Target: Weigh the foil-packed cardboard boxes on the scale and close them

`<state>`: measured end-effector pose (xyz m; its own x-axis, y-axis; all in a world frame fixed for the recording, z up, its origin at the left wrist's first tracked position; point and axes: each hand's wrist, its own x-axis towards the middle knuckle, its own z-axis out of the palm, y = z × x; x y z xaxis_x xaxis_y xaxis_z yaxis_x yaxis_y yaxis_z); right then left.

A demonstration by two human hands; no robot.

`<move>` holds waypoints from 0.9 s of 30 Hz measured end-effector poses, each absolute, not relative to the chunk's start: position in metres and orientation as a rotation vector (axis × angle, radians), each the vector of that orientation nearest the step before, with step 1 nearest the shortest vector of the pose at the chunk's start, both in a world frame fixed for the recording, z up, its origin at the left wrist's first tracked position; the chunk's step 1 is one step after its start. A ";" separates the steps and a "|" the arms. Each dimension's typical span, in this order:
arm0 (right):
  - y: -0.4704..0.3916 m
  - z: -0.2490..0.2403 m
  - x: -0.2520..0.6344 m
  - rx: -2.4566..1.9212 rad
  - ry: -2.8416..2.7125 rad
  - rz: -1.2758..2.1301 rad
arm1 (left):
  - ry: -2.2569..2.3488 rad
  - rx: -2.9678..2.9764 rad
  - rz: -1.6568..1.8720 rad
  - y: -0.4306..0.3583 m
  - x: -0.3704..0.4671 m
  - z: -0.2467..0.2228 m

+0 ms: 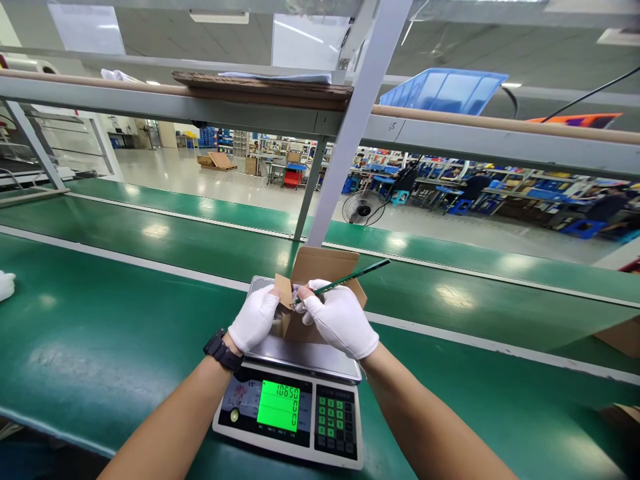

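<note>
A small brown cardboard box point(325, 263) with raised flaps stands on the metal pan of a digital scale point(287, 413), whose lit green display reads 1.0650 on its top line. My left hand point(255, 317), in a white glove with bare fingertips, pinches the box's left flap. In my gloved right hand point(343, 320) is a dark green pencil point(355, 275), slanting up to the right, its lower end near that flap. Small items inside the box are mostly hidden by my fingers.
A green work surface point(125, 327) runs around the scale. A grey upright post point(350, 127) rises behind the box to a shelf holding a blue bin point(445, 92) and a wooden board point(260, 87). Brown cardboard point(620, 337) lies at the right edge.
</note>
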<state>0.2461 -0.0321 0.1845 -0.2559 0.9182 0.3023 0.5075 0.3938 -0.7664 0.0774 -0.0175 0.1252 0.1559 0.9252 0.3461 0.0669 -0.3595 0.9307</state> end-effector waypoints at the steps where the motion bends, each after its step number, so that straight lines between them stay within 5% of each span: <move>1: -0.032 0.185 0.246 -1.221 -1.900 0.709 | 0.978 1.607 1.305 -0.018 0.077 0.125; 11: -0.032 0.185 0.244 -1.222 -1.902 0.583 | 0.979 1.620 1.292 -0.016 0.078 0.125; 18: -0.039 0.180 0.264 -0.982 -1.531 1.159 | 0.998 1.587 1.319 -0.020 0.074 0.123; 27: -0.064 0.170 0.270 -0.742 -1.303 1.052 | 0.961 1.669 1.083 -0.016 0.094 0.113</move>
